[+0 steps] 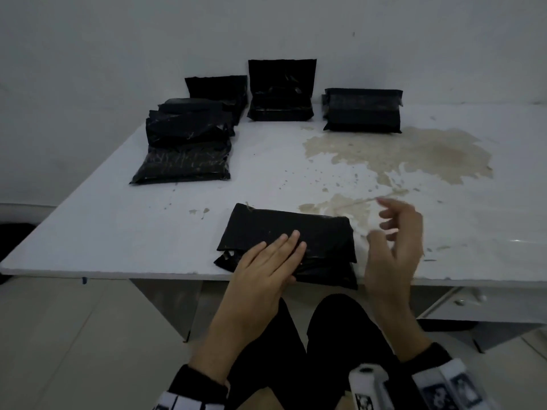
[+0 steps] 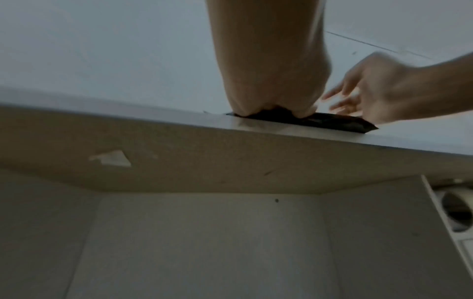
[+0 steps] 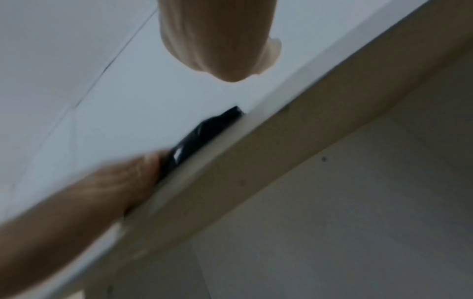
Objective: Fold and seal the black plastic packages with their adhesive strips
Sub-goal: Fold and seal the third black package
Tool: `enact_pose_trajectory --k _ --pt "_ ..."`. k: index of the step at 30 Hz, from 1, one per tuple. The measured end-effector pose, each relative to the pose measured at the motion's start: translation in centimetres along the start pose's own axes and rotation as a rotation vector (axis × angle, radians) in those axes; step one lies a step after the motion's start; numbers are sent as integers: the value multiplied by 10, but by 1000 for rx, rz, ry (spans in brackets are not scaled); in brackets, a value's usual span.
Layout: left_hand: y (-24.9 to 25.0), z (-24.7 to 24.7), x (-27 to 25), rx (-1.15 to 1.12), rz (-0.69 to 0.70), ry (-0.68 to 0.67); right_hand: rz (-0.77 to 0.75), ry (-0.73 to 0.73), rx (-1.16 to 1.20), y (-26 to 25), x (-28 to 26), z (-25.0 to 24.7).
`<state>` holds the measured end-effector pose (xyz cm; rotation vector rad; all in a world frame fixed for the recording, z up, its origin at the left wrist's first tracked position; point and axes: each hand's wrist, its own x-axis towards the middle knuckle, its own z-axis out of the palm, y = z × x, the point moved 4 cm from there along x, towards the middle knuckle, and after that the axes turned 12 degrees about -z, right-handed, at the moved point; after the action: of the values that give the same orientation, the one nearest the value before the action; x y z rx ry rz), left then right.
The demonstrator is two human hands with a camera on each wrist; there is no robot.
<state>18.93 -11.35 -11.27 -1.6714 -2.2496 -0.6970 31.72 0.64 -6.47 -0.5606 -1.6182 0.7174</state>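
A folded black plastic package [image 1: 310, 232] lies at the table's near edge, its flap folded over toward me. My left hand [image 1: 266, 261] rests flat on its near left part, fingers straight and pressing down. My right hand [image 1: 396, 232] hovers just right of the package, blurred, fingers loosely spread and holding nothing. From the left wrist view the package [image 2: 332, 121] shows as a thin black edge on the table lip, with the right hand [image 2: 379, 91] beside it. The right wrist view shows the package [image 3: 204, 133] and the left hand [image 3: 122, 178] on it.
The white table [image 1: 148, 220] carries a brown stain [image 1: 399, 152] at the right. Black packages lie stacked at the far left [image 1: 186, 143], two [image 1: 281, 90] lean against the wall, and one [image 1: 362, 110] sits at the far right. A drawer unit [image 1: 473, 303] stands below right.
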Motion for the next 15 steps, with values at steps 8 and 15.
enact_pose_trajectory --k 8,15 --pt "6 5 -1 35 -64 112 409 -391 -167 45 27 24" --pt "6 6 -1 64 -70 130 288 -397 -288 38 28 27"
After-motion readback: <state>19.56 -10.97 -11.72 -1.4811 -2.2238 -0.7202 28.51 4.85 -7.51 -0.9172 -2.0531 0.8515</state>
